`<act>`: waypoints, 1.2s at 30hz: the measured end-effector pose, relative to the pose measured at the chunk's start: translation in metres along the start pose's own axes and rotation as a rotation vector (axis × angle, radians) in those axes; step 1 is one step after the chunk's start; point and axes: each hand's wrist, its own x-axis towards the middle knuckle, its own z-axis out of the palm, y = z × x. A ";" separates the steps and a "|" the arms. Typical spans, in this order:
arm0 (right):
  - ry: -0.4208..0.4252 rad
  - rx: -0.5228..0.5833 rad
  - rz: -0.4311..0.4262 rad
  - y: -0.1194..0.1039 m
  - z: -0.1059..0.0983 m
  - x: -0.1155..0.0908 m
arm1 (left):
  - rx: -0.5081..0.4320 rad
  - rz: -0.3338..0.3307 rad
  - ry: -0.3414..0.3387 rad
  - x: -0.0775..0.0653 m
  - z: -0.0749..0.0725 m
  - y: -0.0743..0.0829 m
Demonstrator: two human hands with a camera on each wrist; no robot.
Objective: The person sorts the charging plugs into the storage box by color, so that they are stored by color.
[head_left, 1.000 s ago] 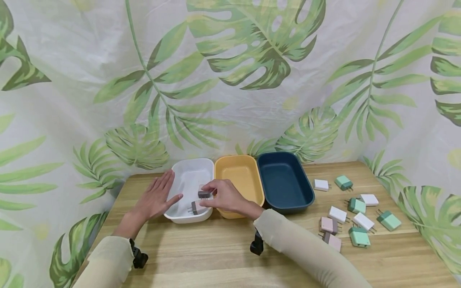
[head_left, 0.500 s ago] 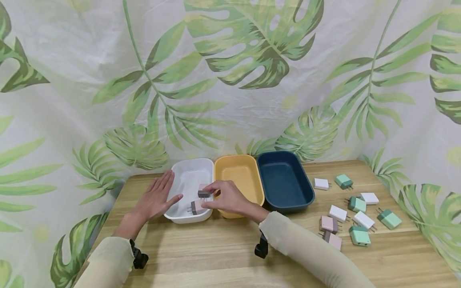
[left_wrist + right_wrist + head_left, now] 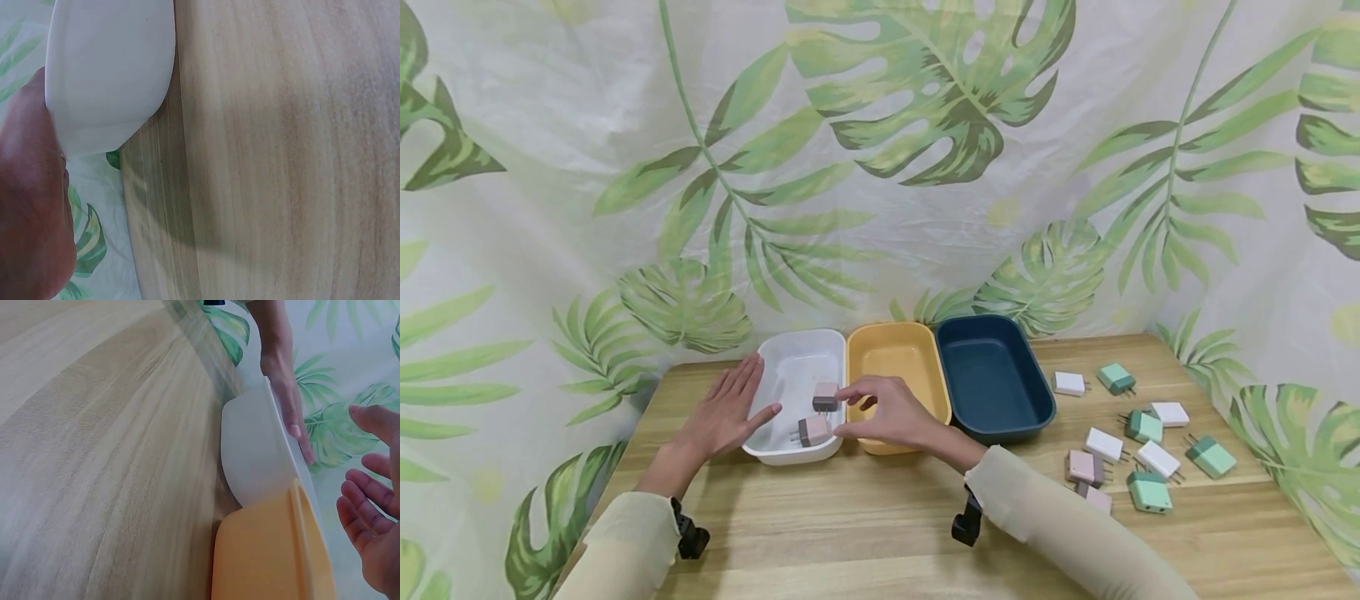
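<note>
Two pink-and-grey plug chargers lie in the right half of the white bin (image 3: pixel 786 367), the upper charger (image 3: pixel 825 397) just behind the lower charger (image 3: pixel 813 430). My left hand (image 3: pixel 724 411) rests with straight fingers on the bin's left rim. Over the border between the white bin and the yellow bin (image 3: pixel 901 346), my right hand (image 3: pixel 891 411) holds nothing, thumb and forefinger spread apart close to the chargers. In the right wrist view the right hand (image 3: pixel 375 494) shows loosely bent fingers with a gap to the thumb.
A dark blue bin (image 3: pixel 996 375) stands right of the yellow one. On the table's right side lie several white chargers (image 3: pixel 1103 447), several green chargers (image 3: pixel 1148 493) and two pink-and-grey chargers (image 3: pixel 1084 468). A leaf-patterned cloth (image 3: pixel 880 250) hangs behind the table (image 3: pixel 820 533).
My right hand has let go of the upper charger and drawn back slightly to the right, its fingers spreading. The chargers lie in the white bin. My left hand has stayed put.
</note>
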 end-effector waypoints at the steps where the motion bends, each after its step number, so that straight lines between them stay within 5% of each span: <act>1: -0.006 -0.002 -0.004 -0.001 -0.002 -0.002 | 0.000 0.002 0.000 0.000 0.000 0.000; 9: -0.022 0.001 -0.085 -0.007 -0.012 -0.015 | 0.006 0.007 0.016 0.000 0.001 0.001; 36: -0.066 -0.043 -0.162 0.007 -0.059 -0.074 | -0.006 0.004 0.017 -0.002 -0.001 0.003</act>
